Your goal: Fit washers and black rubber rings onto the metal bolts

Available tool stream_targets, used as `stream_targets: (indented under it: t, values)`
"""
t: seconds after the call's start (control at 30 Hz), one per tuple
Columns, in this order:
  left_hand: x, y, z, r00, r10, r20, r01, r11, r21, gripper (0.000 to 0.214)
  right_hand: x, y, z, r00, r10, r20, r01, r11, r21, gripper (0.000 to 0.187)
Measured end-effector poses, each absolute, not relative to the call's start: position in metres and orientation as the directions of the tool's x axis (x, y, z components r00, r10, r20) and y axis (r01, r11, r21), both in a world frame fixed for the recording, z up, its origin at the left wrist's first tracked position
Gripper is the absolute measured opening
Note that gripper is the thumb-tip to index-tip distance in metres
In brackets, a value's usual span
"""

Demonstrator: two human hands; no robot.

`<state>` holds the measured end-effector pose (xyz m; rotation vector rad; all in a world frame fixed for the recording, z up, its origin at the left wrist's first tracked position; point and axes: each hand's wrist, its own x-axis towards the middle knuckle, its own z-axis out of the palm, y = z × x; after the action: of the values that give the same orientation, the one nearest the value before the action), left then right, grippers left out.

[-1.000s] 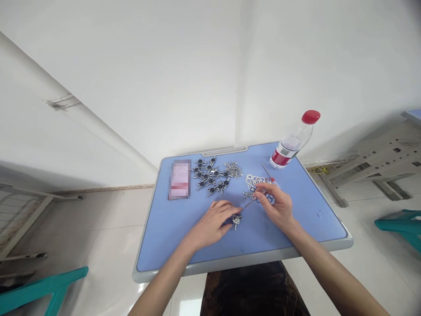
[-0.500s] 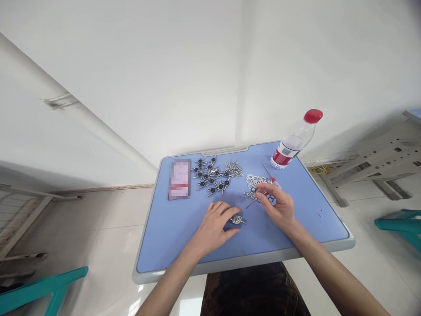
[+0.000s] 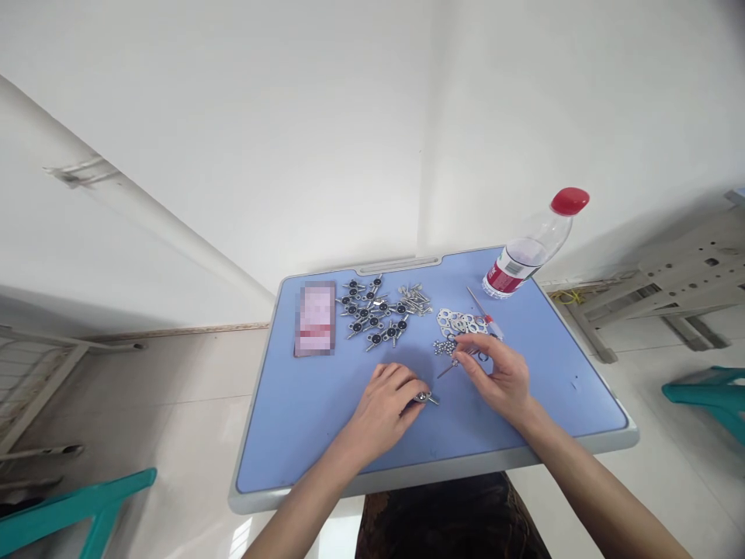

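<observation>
My left hand (image 3: 389, 407) has its thumb and fingers closed on a small metal flanged fitting (image 3: 422, 397), low over the near middle of the table. Most of the fitting is covered by the fingers; a short metal stem shows on its right. My right hand (image 3: 497, 376) pinches a thin metal rod (image 3: 446, 371) whose tip slants down to the left, apart from the fitting. Close by that hand are several tiny shiny balls (image 3: 443, 347), dark rings (image 3: 483, 357) and flat metal flange plates (image 3: 459, 322), partly hidden behind the fingers.
Several black-centred metal fittings (image 3: 372, 311) lie on the blue table (image 3: 291, 435), with loose screws (image 3: 414, 297) beside them. A blurred pinkish rectangle (image 3: 315, 318) lies left. A screwdriver (image 3: 478, 301) and a red-capped bottle (image 3: 515, 264) are at the back right. Teal stools (image 3: 713, 396) flank the table.
My left thumb and fingers have closed around the fitting, covering more of it. My right hand stays near the balls and rings, still with the rod. The view has shifted slightly.
</observation>
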<state>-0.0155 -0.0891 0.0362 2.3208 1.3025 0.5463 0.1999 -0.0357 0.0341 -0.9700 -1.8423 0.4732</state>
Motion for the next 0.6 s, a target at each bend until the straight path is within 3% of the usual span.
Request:
stream_targets:
  t: [0.37, 0.6]
  values:
    - [-0.0157, -0.0917, 0.0291, 0.471, 0.869, 0.151, 0.709, -0.475, 0.522, 0.016, 0.1996, -0.0406, 0.0445, -0.389, 0.729, 0.564, 0.281, 0.677, -0.681, 0.021]
    - [-0.014, -0.0945, 0.0279, 0.467, 0.855, 0.226, 0.702, -0.514, 0.493, 0.011, 0.2002, -0.0406, 0.0428, -0.432, 0.725, 0.537, 0.323, 0.68, -0.658, 0.022]
